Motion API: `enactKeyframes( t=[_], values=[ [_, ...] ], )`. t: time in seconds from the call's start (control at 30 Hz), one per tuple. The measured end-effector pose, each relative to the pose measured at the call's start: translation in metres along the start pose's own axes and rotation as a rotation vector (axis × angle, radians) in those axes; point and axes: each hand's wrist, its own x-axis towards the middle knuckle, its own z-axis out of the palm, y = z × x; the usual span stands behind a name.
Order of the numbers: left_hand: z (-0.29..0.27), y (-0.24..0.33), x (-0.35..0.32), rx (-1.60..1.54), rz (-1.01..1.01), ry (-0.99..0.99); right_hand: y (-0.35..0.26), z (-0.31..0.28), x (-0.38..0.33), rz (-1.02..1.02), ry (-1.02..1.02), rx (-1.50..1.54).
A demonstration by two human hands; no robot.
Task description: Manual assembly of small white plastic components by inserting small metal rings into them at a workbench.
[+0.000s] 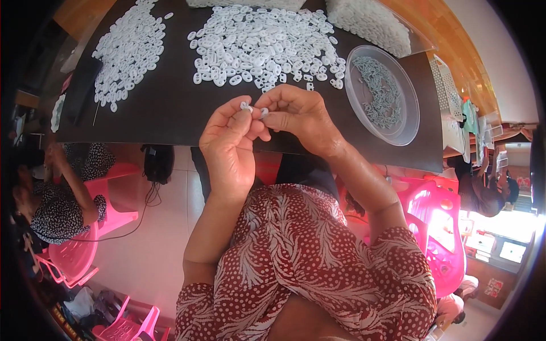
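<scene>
I saw my left hand raised over the near edge of the dark table, with the fingers curled and the thumb and forefinger pinched on a small white ring piece. My right hand was just beside it, fingertips almost touching the left ones, and it pinched a second small white piece between thumb and forefinger. The two pieces were very close together; I could not tell if they touched. Both hands were mostly closed, only the fingertips working.

Behind the hands, a wide heap of white ring pieces lay spread on the table, and another heap lay to the left. To the right stood a clear round bowl with linked pale pieces inside. Farther back was a clear bag of white pieces. A pink plastic chair stood at the right below the table, and another person in a dotted garment sat at the left.
</scene>
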Motion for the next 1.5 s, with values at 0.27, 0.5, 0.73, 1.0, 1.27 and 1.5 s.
enactKeyframes(
  t=[0.27,0.5,0.73,1.0,1.27,1.5],
  values=[
    [0.002,0.006,-0.007,0.172,0.034,0.043,0.007,0.000,0.000,0.022,0.085,-0.049],
    [0.000,0.003,-0.013,0.390,0.090,0.092,0.004,0.003,0.000,-0.040,0.173,-0.099],
    [0.001,0.000,-0.015,0.453,0.152,0.109,0.005,0.002,-0.002,-0.070,0.181,-0.073],
    [0.000,-0.001,-0.016,0.464,0.155,0.144,0.012,0.007,-0.003,-0.145,0.209,-0.075],
    [-0.002,-0.004,-0.018,0.498,0.184,0.150,0.016,0.011,-0.006,-0.204,0.238,-0.215],
    [-0.001,-0.006,-0.020,0.506,0.196,0.144,0.018,0.013,-0.008,-0.282,0.250,-0.329]
  ],
)
